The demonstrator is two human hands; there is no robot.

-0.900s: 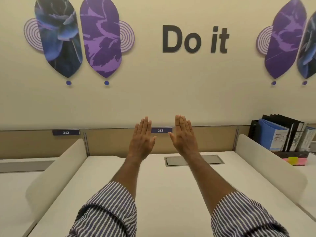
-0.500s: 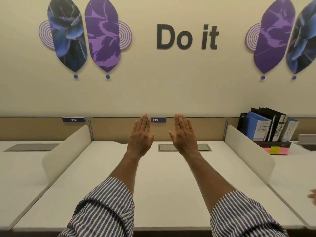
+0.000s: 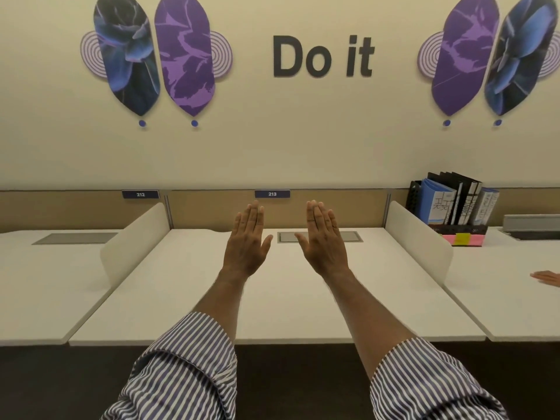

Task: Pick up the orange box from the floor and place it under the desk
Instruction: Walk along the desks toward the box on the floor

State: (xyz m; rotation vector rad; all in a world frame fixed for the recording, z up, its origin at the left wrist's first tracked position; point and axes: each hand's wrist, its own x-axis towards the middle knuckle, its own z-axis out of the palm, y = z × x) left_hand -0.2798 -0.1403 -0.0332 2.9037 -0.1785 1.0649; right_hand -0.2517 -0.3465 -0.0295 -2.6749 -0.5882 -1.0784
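Where walls turn cream, white desk (image 3: 181, 298) under empty flat hands.

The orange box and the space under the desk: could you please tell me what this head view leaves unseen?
- Orange box: nowhere in the head view; the visible floor strip is dark and bare.
- Space under the desk: hidden by its white top and deep shadow.
- Binder labels: too small to read.
- Another person's hand: cut off by the right edge.

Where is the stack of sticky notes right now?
In the head view, the sticky notes lie on the desk to the right, just in front of the rack of binders.
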